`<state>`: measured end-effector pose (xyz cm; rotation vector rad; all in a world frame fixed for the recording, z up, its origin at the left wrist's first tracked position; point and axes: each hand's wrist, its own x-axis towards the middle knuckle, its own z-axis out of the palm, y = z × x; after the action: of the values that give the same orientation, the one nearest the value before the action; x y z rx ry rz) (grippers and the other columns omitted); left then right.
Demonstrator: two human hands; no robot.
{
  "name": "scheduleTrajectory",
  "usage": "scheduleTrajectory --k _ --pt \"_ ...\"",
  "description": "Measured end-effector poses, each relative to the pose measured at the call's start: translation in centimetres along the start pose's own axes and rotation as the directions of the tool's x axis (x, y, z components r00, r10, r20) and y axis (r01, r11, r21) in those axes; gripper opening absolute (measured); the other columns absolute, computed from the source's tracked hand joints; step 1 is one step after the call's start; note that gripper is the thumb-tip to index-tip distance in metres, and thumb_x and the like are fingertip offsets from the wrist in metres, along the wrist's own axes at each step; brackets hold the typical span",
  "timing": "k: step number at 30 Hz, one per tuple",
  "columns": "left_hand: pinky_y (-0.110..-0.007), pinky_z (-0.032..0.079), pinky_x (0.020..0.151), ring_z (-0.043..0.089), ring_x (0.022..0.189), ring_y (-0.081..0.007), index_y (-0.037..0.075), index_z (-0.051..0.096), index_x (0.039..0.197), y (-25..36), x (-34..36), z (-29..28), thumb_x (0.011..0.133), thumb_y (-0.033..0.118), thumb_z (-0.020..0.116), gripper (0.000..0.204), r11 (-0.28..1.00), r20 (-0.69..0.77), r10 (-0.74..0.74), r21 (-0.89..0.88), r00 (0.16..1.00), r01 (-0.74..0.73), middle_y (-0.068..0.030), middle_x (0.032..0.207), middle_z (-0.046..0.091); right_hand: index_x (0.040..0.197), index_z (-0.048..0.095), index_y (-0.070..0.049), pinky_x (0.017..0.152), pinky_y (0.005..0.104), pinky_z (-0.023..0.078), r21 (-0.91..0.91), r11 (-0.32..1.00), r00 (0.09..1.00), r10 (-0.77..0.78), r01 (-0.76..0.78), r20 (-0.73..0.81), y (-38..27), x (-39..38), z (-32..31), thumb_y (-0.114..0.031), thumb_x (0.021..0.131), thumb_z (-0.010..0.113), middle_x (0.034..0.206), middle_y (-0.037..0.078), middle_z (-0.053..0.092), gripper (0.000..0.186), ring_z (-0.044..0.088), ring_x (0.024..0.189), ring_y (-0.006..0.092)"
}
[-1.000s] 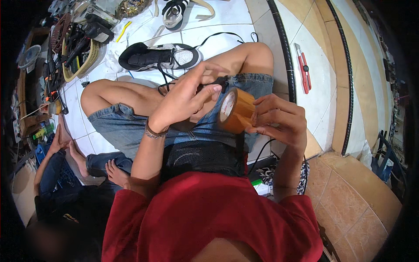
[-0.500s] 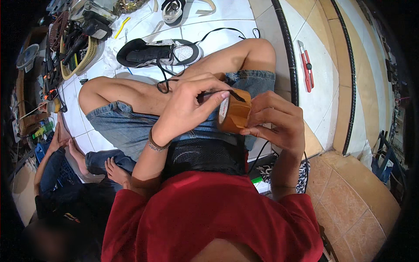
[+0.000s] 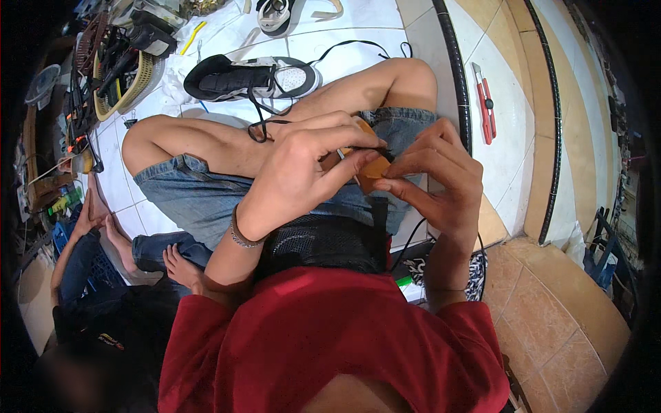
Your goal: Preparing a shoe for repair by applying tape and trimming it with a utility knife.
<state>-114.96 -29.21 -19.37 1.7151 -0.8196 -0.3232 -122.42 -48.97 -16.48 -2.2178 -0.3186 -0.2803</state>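
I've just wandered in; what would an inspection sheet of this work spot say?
Surface: white tiled floor.
Job's things: brown tape roll between the hands; black-and-white sneaker on the floor.
Clutter: yellow basket, filled, at left; red cutter at right; another shoe at the top.
Hands: right hand pinches the tape; left hand is at it, grip partly hidden.
Cables: thin black cable below the right hand.
Surroundings: another person at lower left.

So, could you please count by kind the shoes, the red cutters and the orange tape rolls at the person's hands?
Shoes: 2, one cut off by the upper edge
Red cutter: 1
Orange tape roll: 1
Total: 4
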Motion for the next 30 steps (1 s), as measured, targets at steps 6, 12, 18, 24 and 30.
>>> scheduleTrajectory --k 6,12,18,24,30 --pt "-0.025 0.041 0.051 0.054 0.057 -0.0129 0.001 0.069 0.102 0.4 -0.1 0.1 0.087 0.001 0.065 0.015 0.999 -0.002 0.012 -0.042 1.000 -0.012 -0.0068 0.087 0.065 0.077 0.070 -0.005 0.067 0.0312 0.042 -0.010 1.000 0.999 0.013 -0.014 -0.046 -0.2 0.3 -0.1 -0.013 0.062 0.088 0.073 0.002 0.066 0.024 0.055 0.073 0.0186" --pt "-0.027 0.044 0.062 0.059 0.070 -0.0158 -0.002 0.070 0.101 0.8 -0.3 -0.2 0.086 -0.001 0.066 0.015 0.999 0.000 -0.023 -0.036 1.000 0.022 -0.0097 0.088 0.067 0.079 0.070 -0.004 0.066 0.0309 0.043 -0.031 0.999 0.998 0.032 -0.033 -0.060 -0.3 0.4 -0.2 -0.010 0.066 0.086 0.074 0.003 0.067 0.022 0.055 0.073 0.0183" --pt "-0.029 0.050 0.075 0.065 0.083 -0.0201 -0.005 0.070 0.101 1.2 -0.5 -0.4 0.085 -0.003 0.067 0.016 0.996 0.012 -0.063 -0.060 0.998 0.064 -0.0134 0.089 0.068 0.081 0.070 -0.004 0.065 0.0302 0.041 -0.040 0.999 0.996 0.022 -0.026 -0.088 -0.4 0.4 0.0 -0.009 0.067 0.086 0.073 0.003 0.066 0.021 0.053 0.071 0.0174" --pt "-0.029 0.050 0.076 0.064 0.084 -0.0207 -0.007 0.069 0.101 1.4 -0.3 -0.7 0.086 -0.002 0.066 0.016 0.998 0.037 -0.061 -0.034 0.997 0.062 -0.0140 0.090 0.067 0.082 0.070 -0.004 0.064 0.0298 0.040 -0.067 0.998 0.995 0.006 -0.013 -0.101 -0.4 0.6 0.1 -0.008 0.066 0.086 0.072 0.003 0.065 0.023 0.051 0.070 0.0166" --pt "-0.026 0.043 0.056 0.056 0.063 -0.0151 0.001 0.068 0.103 1.2 -0.4 -0.4 0.085 0.004 0.067 0.019 0.998 -0.028 0.019 -0.062 0.999 -0.021 -0.0076 0.084 0.061 0.082 0.070 -0.010 0.069 0.0319 0.044 -0.088 0.994 0.992 0.047 -0.058 -0.121 -0.5 0.5 0.2 -0.014 0.066 0.085 0.075 -0.001 0.063 0.022 0.055 0.075 0.0182"
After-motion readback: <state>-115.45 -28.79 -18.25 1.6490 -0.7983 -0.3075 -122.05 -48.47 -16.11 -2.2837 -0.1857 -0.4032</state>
